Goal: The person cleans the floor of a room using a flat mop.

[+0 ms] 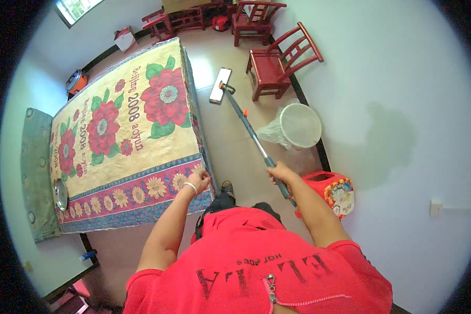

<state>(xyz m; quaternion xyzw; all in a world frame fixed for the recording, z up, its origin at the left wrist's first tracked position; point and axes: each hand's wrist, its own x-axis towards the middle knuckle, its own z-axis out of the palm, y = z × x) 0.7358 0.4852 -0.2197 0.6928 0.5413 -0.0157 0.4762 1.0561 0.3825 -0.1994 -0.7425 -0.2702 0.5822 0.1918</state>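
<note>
My right hand [281, 172] is wrapped round the grey handle of a flat mop [252, 133]. The mop slants away from me, its white-topped rectangular head [221, 85] resting on the tiled floor between the bed and a red chair. My left hand [199, 181], with a white bracelet at the wrist, is at the near right corner of the bed. Its fingers are curled in against the edge of the flowered bed cover [125, 118]; whether they grip the cloth is hidden. The cover is cream with large red flowers and a patterned pink and blue border.
A white bin [301, 125] with a plastic liner stands right of the mop, near the wall. Beyond it is a red wooden chair [271, 70]; a red flowered stool [332, 191] is nearer. A round metal lid [60, 194] lies on the bed's left edge. More red chairs [254, 23] stand at the back.
</note>
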